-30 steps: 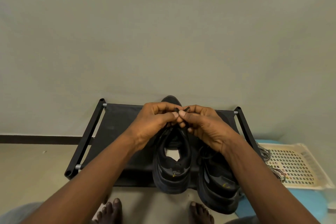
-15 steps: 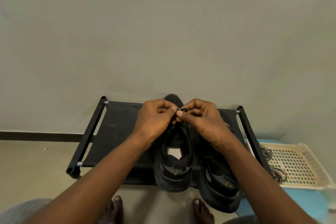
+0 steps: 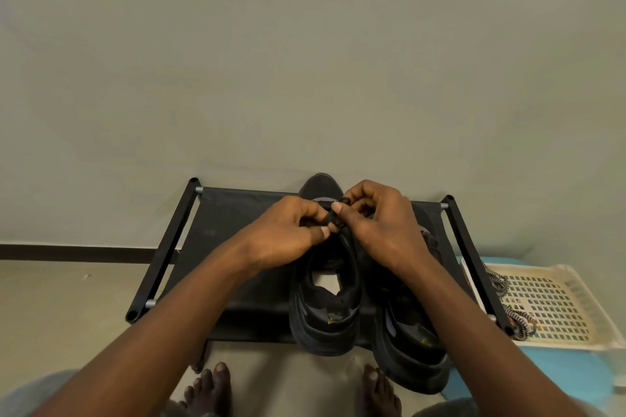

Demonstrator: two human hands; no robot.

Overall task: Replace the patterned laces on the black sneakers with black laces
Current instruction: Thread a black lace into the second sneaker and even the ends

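Since a second ago the left hand (image 3: 288, 234) has sunk a little, so its thumb now sits below the right thumb instead of tip to tip with it. The right hand (image 3: 382, 230) has kept its place.

Both hands are curled, and each pinches the black lace (image 3: 333, 217) between thumb and forefinger. The lace shows only as a short dark loop between the fingertips, right over the lacing area of the left sneaker (image 3: 325, 301). This sneaker stands on the rack (image 3: 230, 223) with its toe toward the wall, and the right sneaker (image 3: 411, 345) stands just beside it.

Knuckles cover the eyelets, so how the lace runs through them cannot be told. The right forearm hides the front half of the right sneaker. The rack's side bar cuts off part of the patterned laces (image 3: 520, 323), which lie on the tray (image 3: 559, 308) off to the right.

Both sneakers are matte black with thick, rounded soles. The rack is dark cloth stretched between black tubes with silver joints. The tray is cream plastic pierced by a grid of small square holes, and the patterned laces are round, black-and-white zigzag cords.
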